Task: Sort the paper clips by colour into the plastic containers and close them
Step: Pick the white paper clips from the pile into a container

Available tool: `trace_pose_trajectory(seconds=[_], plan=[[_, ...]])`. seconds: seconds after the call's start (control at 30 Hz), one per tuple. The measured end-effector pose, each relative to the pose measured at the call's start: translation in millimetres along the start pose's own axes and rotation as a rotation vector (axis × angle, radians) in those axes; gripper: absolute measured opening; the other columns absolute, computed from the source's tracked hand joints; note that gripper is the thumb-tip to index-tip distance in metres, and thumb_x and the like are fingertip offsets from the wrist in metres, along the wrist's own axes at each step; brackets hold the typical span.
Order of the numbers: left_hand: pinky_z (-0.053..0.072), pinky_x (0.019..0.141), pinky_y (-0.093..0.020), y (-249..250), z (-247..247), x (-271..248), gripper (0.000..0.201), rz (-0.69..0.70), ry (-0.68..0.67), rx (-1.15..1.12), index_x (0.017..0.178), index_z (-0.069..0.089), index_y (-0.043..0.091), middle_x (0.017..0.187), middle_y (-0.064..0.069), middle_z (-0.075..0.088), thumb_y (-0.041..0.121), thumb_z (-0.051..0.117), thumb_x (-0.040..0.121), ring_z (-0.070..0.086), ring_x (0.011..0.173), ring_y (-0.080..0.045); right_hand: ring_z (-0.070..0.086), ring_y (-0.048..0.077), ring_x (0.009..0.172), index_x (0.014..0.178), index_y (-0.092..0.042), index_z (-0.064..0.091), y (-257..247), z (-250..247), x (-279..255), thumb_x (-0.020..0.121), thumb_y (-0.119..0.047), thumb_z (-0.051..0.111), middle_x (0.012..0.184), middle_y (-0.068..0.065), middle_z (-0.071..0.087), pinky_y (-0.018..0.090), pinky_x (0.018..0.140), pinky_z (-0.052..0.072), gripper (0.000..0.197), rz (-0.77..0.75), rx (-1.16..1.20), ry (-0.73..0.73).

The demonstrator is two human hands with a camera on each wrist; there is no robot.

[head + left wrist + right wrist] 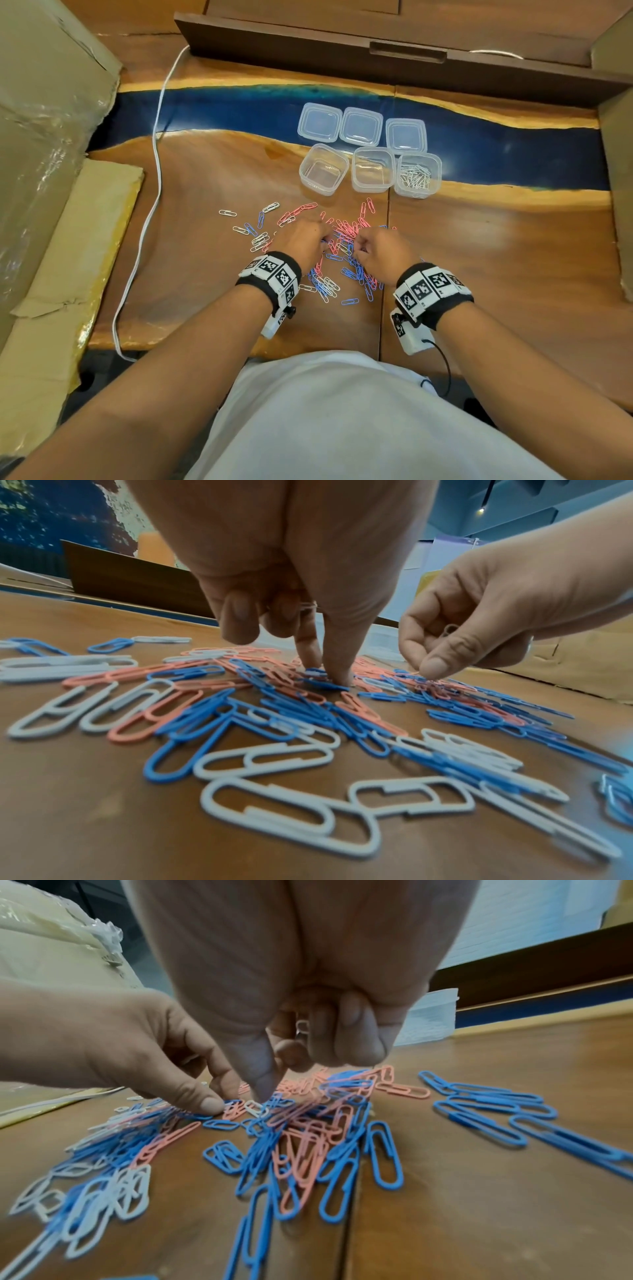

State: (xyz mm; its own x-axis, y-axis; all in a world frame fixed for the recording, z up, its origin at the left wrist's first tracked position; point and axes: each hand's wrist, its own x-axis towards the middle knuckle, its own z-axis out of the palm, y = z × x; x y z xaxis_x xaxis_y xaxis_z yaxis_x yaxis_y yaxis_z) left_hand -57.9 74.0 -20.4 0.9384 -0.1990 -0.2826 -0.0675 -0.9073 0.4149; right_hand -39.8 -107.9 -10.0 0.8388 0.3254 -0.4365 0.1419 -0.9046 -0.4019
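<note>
A mixed pile of blue, pink and white paper clips [337, 240] lies on the wooden table. Both hands are down in it. My left hand [320, 240] touches the pile with thumb and forefinger [337, 674], while its curled fingers hold white clips [308, 605] against the palm. My right hand [356, 248] reaches its thumb tip to a white clip [255, 1107] and keeps another white clip [303, 1024] inside its curled fingers. Three open plastic containers stand behind the pile: the left [323, 169] and middle [373, 169] ones look empty, and the right [418, 174] one holds white clips.
Three clear lids [361, 125] lie in a row behind the containers. A white cable [156, 192] runs down the table's left side. Cardboard boxes [51, 102] stand at the left and a dark wooden panel [376, 54] at the back.
</note>
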Motion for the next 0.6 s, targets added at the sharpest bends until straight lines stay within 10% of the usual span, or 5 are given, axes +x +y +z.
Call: trace_pose_trajectory(seconds=[0.3, 0.6], plan=[[0.051, 0.071, -0.039, -0.8, -1.7, 0.7, 0.022, 0.009, -0.014, 0.096, 0.108, 0.061, 0.017, 0.108, -0.010, 0.058, 0.008, 0.054, 0.089, 0.062, 0.092, -0.034, 0.063, 0.025, 0.087, 0.084, -0.021, 0.066, -22.0, 6.1, 12.2, 0.085, -0.024, 0.062, 0.090, 0.002, 0.068, 0.030, 0.072, 0.048, 0.005, 0.013, -0.064, -0.013], [0.048, 0.082, -0.031, -10.6, -4.9, -7.7, 0.017, -0.237, 0.053, -0.541, 0.103, 0.066, 0.010, 0.093, -0.006, 0.064, 0.009, 0.052, 0.094, 0.057, 0.084, -0.020, 0.057, 0.028, 0.072, 0.078, -0.014, 0.053, -22.9, 4.6, 6.9, 0.083, -0.020, 0.054, 0.075, 0.005, 0.062, 0.031, 0.059, 0.040, 0.008, -0.067, 0.045, 0.000]])
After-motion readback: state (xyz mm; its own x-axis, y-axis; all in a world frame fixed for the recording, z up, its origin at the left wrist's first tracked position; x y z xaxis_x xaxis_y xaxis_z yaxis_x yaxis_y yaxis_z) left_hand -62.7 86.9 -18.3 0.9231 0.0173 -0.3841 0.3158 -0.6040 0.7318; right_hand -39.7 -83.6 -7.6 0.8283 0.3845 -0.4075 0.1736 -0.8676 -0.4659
